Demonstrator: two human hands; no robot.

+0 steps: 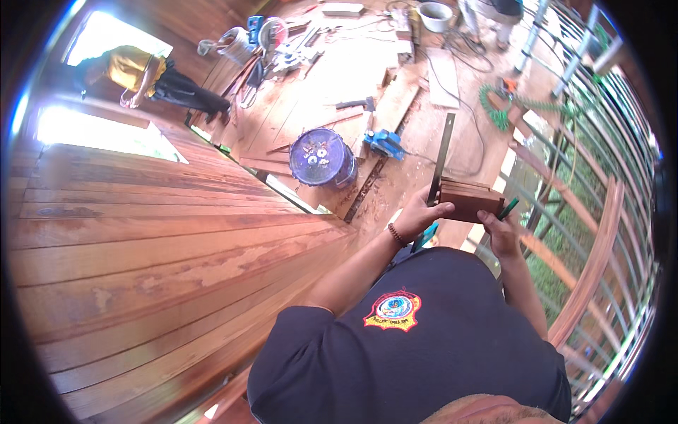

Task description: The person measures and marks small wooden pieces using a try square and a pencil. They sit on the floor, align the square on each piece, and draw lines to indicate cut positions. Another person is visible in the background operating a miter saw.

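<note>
My left hand (426, 212) grips the left end of a short stack of reddish-brown boards (467, 203), its thumb on the front face, beside a long upright metal blade (444, 148), probably a square. My right hand (497, 230) holds the right end of the same stack, with a slim dark green item (510, 207), too small to name, sticking out past its fingers. A teal object (424, 237) shows below my hands, partly hidden by my body.
Plank wall (155, 254) left; another person (141, 78) in yellow stands there. A purple bucket (318, 159), blue power planer (383, 143), hammer (353, 104) and miter saw (282, 53) lie ahead. A green coiled hose (494, 109) and metal railing (600, 162) are right; another person (498, 21) stands beyond.
</note>
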